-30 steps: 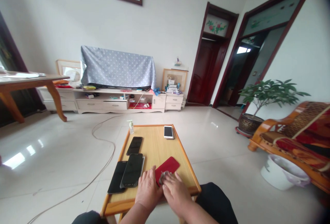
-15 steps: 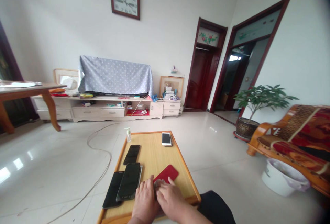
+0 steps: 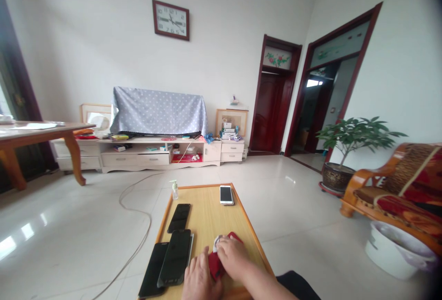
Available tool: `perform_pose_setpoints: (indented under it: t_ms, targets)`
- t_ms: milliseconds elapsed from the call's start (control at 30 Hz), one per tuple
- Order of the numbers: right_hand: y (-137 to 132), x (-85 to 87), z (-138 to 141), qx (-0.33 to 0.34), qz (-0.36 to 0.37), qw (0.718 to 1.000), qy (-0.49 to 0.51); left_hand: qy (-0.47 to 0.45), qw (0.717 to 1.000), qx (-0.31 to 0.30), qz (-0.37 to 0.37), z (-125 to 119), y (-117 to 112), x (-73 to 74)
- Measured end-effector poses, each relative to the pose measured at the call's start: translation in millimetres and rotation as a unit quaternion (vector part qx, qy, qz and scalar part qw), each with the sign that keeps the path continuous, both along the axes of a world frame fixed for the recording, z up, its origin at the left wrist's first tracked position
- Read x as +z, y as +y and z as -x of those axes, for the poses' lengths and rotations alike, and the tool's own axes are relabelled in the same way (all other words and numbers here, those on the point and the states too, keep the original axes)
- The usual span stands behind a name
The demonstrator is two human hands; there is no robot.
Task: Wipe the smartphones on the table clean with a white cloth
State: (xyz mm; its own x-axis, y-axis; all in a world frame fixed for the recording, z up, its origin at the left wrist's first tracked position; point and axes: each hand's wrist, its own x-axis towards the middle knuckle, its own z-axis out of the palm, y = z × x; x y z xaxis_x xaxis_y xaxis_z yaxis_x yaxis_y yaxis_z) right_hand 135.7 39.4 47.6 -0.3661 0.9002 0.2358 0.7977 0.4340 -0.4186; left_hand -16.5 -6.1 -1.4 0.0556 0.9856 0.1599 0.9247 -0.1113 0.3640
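On the worktop (image 3: 207, 219), a red phone (image 3: 214, 260) lies at the near right, its long axis slanting from near left to far right. The right hand (image 3: 234, 255), angled in from the near right, curls its fingers round a pale wad (image 3: 217, 241) on the phone. The left hand (image 3: 201, 276) lies palm down at the phone's left edge; whether it grips, I cannot tell. Farther left lie dark phones (image 3: 175, 258).
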Motion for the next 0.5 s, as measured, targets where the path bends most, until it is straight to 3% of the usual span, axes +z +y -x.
perform_pose_setpoints:
  t_ms: [133,233,367,433,500]
  targets:
    - [13.8,-11.9,-29.9,-0.097,0.002,0.995,-0.016,0.011,1.0,0.013,-0.007,-2.2,0.9,-1.7]
    - [-3.7,-32.9,-36.8,-0.146,0.007,0.989,-0.031,0.012,1.0,0.004,-0.014,-3.5,-0.6,0.8]
    - [-44.0,-55.1,-22.6,-0.11,-0.001,0.994,-0.02,0.008,1.0,0.004,-0.023,-6.4,-0.3,3.4]
    - [-53.8,-55.9,-18.7,-0.072,-0.011,0.997,-0.002,0.006,1.0,0.0,-0.029,-7.7,0.2,3.6]
    - [-50.8,-48.8,-24.3,-0.077,-0.019,0.997,0.002,0.009,0.999,-0.004,-0.034,-8.3,0.0,3.7]
